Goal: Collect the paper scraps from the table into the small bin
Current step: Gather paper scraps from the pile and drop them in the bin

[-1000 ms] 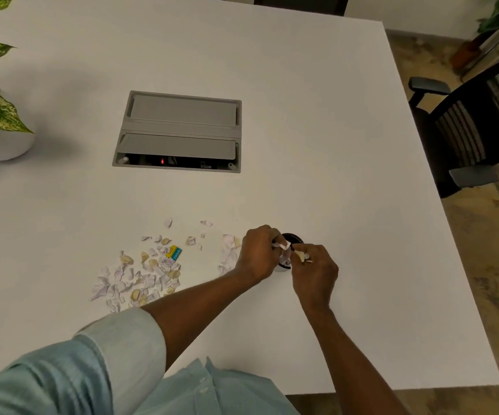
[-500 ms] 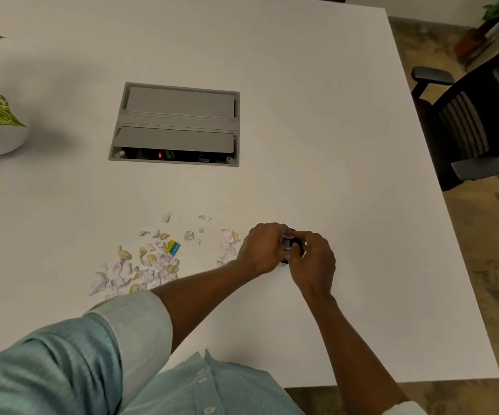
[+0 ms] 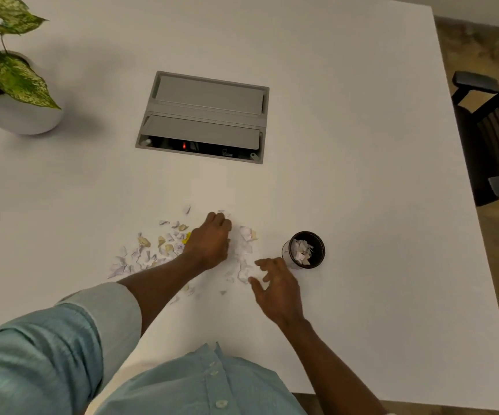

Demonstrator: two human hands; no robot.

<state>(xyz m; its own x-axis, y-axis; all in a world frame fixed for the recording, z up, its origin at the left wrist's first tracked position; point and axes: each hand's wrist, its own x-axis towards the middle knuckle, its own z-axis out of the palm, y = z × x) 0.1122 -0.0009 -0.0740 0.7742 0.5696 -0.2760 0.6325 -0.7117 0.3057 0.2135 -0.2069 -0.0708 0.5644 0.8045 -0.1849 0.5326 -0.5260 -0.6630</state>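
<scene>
Both hands are leaving the small bin (image 3: 303, 250), which now shows scraps inside, so that load is delivered. The left hand (image 3: 210, 242) is curling, knuckles up, over the paper scraps (image 3: 152, 250); whether it grips any I cannot tell. The right hand (image 3: 275, 287) is spreading empty beside nearer pieces, the bin just beyond its fingertips.

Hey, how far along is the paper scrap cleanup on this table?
Early. The small black bin holds some white scraps. The left hand is closed over the scattered torn paper scraps; the right hand is open beside them. Most of the pile remains on the white table.
</scene>
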